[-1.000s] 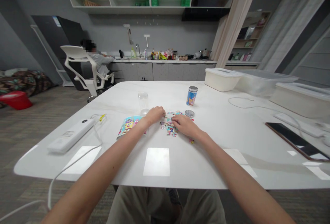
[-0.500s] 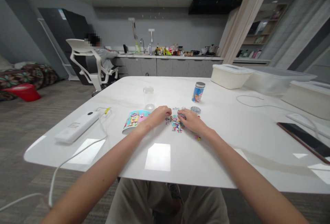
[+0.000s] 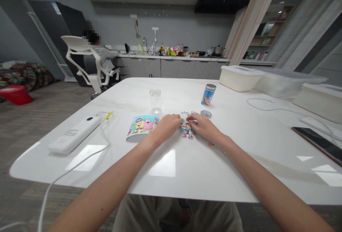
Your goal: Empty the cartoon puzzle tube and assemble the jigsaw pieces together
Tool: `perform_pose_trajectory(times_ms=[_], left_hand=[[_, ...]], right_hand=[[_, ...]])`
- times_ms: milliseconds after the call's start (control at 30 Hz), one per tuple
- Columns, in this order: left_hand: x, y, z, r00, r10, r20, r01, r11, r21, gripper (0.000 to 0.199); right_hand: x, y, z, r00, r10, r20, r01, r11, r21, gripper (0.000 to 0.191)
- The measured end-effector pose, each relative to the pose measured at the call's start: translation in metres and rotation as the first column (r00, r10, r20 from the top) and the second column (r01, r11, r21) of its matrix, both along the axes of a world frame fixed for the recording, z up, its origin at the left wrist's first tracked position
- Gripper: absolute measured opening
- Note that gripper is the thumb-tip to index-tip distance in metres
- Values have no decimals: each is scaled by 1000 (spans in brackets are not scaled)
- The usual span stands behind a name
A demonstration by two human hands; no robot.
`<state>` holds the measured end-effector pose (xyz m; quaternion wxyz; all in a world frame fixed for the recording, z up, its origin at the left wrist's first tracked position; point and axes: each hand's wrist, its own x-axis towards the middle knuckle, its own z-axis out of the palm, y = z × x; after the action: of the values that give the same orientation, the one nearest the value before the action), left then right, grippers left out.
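A small heap of colourful jigsaw puzzle pieces [image 3: 187, 132] lies on the white table between my hands. My left hand [image 3: 169, 128] is at the heap's left edge with its fingers curled together; whatever they hold is hidden. On the other side, my right hand [image 3: 204, 127] bends thumb and fingers together around a puzzle piece at the heap. One loose yellow and pink piece [image 3: 211, 145] lies below my right wrist. Left of my left hand is a curved cartoon picture sheet [image 3: 143, 125]. Behind the hands are a clear jar [image 3: 155, 100] and a round lid [image 3: 206, 113].
A blue cartoon canister [image 3: 208, 94] stands behind the lid. A white power strip [image 3: 76, 134] with a cable lies at left. Storage boxes [image 3: 240, 78] and a phone [image 3: 317, 141] are at right. A person sits in a white chair [image 3: 92, 62] by the counter.
My view has shifted slightly. Both hands have come closer together over the puzzle pieces, and the fingers of my right hand have drawn in towards its thumb.
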<state>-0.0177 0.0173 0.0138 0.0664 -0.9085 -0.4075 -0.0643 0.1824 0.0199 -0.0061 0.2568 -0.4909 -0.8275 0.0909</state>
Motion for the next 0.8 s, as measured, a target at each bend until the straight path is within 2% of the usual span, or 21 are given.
perform_pose_trajectory(times_ms=[167, 367, 567, 700, 800], left_hand=[[0, -2, 2, 998, 16, -61, -16, 1000, -1, 26], [2, 0, -2, 997, -44, -67, 46, 999, 29, 23], [3, -1, -3, 996, -45, -72, 48, 998, 51, 23], [3, 0, -4, 996, -45, -78, 49, 997, 60, 22], [3, 0, -3, 996, -42, -73, 47, 997, 59, 21]], right_hand=[[4, 4, -4, 999, 43, 6, -43, 997, 64, 17], [-1, 5, -5, 999, -19, -29, 20, 1000, 22, 15], [-4, 5, -4, 992, -45, -114, 55, 994, 91, 17], [-3, 7, -6, 990, -42, -133, 48, 998, 49, 16], [1, 14, -11, 993, -16, -116, 29, 994, 104, 14]])
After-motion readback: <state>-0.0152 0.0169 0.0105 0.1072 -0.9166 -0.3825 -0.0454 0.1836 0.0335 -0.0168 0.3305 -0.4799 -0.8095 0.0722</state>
